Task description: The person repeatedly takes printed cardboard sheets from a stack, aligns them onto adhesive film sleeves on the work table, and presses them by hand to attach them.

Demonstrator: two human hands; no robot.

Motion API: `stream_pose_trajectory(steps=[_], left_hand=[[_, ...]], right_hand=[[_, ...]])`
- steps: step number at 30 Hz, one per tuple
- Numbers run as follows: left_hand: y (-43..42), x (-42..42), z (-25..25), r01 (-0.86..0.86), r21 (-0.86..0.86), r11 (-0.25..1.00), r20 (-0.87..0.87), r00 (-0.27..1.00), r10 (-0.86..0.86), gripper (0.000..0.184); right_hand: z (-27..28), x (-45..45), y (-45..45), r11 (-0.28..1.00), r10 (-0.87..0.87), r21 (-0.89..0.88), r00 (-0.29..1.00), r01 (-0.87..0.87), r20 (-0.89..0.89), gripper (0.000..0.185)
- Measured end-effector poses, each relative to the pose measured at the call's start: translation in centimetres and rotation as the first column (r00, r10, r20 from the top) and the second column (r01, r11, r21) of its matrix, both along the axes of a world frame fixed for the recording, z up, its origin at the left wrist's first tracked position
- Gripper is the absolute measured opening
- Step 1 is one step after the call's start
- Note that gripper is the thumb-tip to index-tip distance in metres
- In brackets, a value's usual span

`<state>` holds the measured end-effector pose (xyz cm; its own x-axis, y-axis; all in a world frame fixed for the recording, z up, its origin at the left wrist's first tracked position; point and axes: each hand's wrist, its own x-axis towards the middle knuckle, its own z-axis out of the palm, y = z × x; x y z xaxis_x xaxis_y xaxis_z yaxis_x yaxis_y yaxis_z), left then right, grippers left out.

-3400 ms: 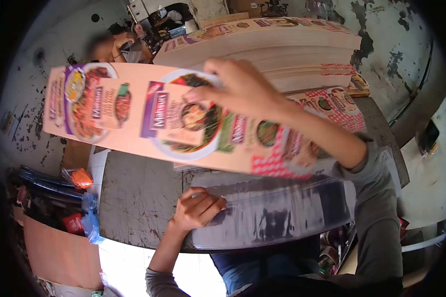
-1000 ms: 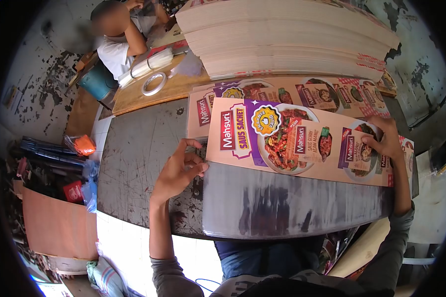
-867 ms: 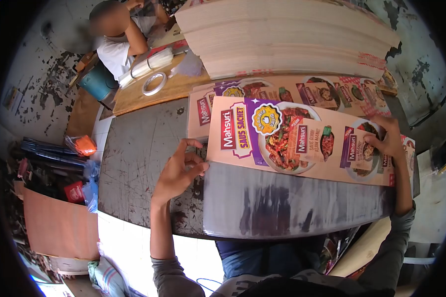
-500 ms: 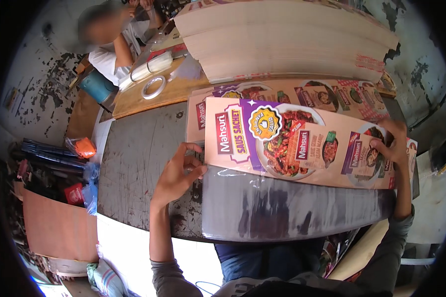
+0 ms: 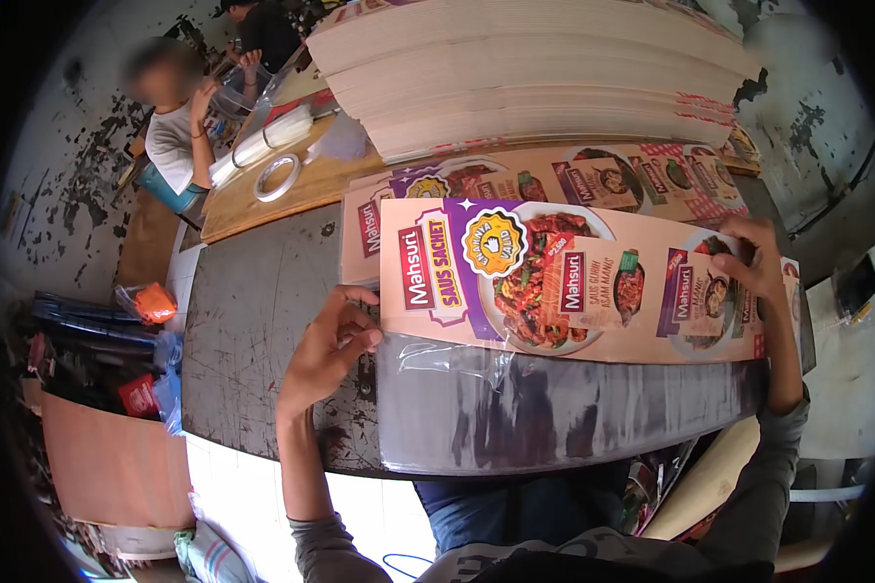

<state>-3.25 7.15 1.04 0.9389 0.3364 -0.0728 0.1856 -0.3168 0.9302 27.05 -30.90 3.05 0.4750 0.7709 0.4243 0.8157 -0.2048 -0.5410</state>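
A long printed Mahsuri card (image 5: 544, 282) lies at a slant over the upper part of a stack of clear plastic sleeves (image 5: 554, 413) at the table's front edge. My right hand (image 5: 752, 260) grips the card near its right end, thumb on its face. At the lower left corner of the card, my left hand (image 5: 331, 345) has thumb and index finger pressed together at the sleeve's edge; a thin film edge may be between them, too small to make out. Behind the card lies a pile of similar printed cards (image 5: 360, 185).
A tall stack of cards (image 5: 535, 87) stands at the back of the grey table (image 5: 253, 340). On a wooden board (image 5: 224, 219) are a tape roll (image 5: 278, 178) and bundled plastic strips (image 5: 262, 146). A seated person (image 5: 177, 136) is at the back left, another person (image 5: 262, 37) beyond.
The card, first swung through the air in my right hand, now rests over the sleeves. My left hand has moved left to the sleeves' corner. The view has shifted, showing the second person.
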Motion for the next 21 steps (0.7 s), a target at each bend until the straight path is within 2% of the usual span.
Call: stream_pose_trajectory(steps=[2, 4, 8, 10, 13, 15, 18, 21], left_hand=[[0.0, -0.1, 0.0, -0.005, 0.003, 1.000, -0.007, 1.000, 0.005, 0.031], [-0.1, -0.1, 0.1, -0.003, 0.005, 1.000, -0.014, 1.000, 0.003, 0.031], [0.0, 0.0, 0.1, -0.003, -0.003, 1.000, -0.012, 1.000, 0.003, 0.031], [0.0, -0.3, 0.0, -0.017, -0.006, 1.000, -0.005, 1.000, 0.017, 0.031], [0.1, -0.2, 0.1, -0.017, -0.019, 1.000, -0.020, 1.000, 0.017, 0.028], [0.0, -0.2, 0.0, 0.008, 0.007, 1.000, -0.092, 0.996, -0.008, 0.023], [0.4, -0.2, -0.7, 0.010, -0.067, 0.998, -0.063, 0.998, -0.014, 0.017], [0.7, -0.2, -0.7, 0.046, -0.032, 0.998, -0.089, 0.995, -0.048, 0.014]], right_hand=[[-0.2, 0.4, 0.0, 0.999, 0.029, 0.017, 0.999, -0.028, -0.042, 0.028], [-0.2, 0.6, 0.0, 0.998, -0.008, -0.056, 1.000, 0.008, -0.009, 0.028], [-0.6, 0.8, 0.1, 0.997, -0.005, -0.078, 1.000, 0.006, 0.007, 0.028], [-0.5, 0.2, 0.6, 0.999, -0.031, 0.010, 0.997, 0.032, -0.072, 0.029], [-0.4, 0.5, 0.3, 1.000, 0.000, 0.018, 0.998, 0.001, -0.068, 0.030], [-0.1, 0.8, -0.2, 0.999, -0.014, -0.049, 0.996, 0.009, -0.092, 0.030], [0.0, 0.8, -0.3, 0.997, -0.043, -0.073, 0.997, 0.039, -0.058, 0.030], [0.5, 0.3, -0.1, 0.999, -0.013, -0.051, 0.993, 0.007, -0.116, 0.029]])
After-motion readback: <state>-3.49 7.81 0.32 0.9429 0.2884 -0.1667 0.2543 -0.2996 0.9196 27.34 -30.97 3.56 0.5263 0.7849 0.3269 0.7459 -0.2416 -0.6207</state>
